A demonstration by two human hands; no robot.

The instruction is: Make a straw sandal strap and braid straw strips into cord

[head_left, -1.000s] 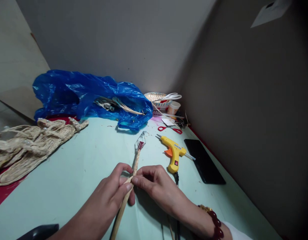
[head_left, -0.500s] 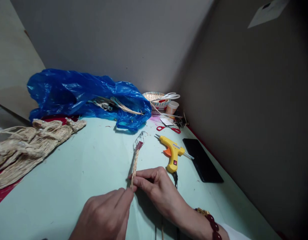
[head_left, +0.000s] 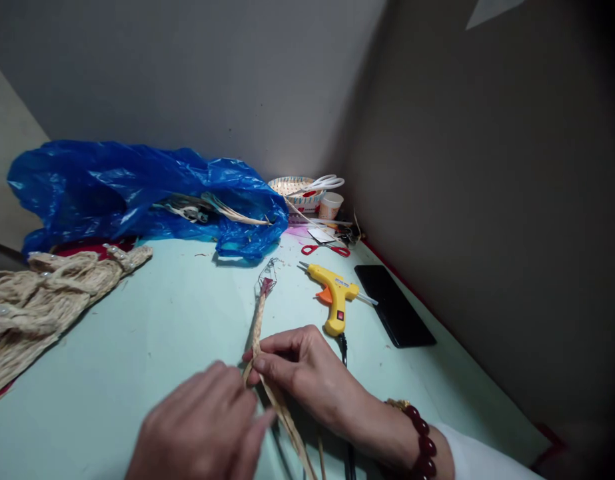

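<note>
A narrow braid (head_left: 258,327) of pale straw-like strands runs toward me over the pale green tabletop. Its far end is fixed at a small dark red piece (head_left: 266,286) with thin wire loops (head_left: 268,268) beyond it. My right hand (head_left: 307,373) pinches the braid's near end between thumb and fingers. Loose strands (head_left: 290,423) trail from there past my wrist to the bottom edge. My left hand (head_left: 197,420), slightly blurred, is curled just left of the pinch, and one bent strand (head_left: 246,373) runs into its fingers.
Right of the braid lie a yellow glue gun (head_left: 334,290) and a black flat device (head_left: 394,305). Red-handled scissors (head_left: 326,250), a paper cup (head_left: 331,206) and a basket (head_left: 294,187) are farther back. A blue plastic bag (head_left: 112,190) and braided straw pieces (head_left: 62,293) occupy the left.
My left hand has drawn back from the pinch point, with its thumb now apart. The loose strands have come into view between my hands. The whole view has shifted slightly.
</note>
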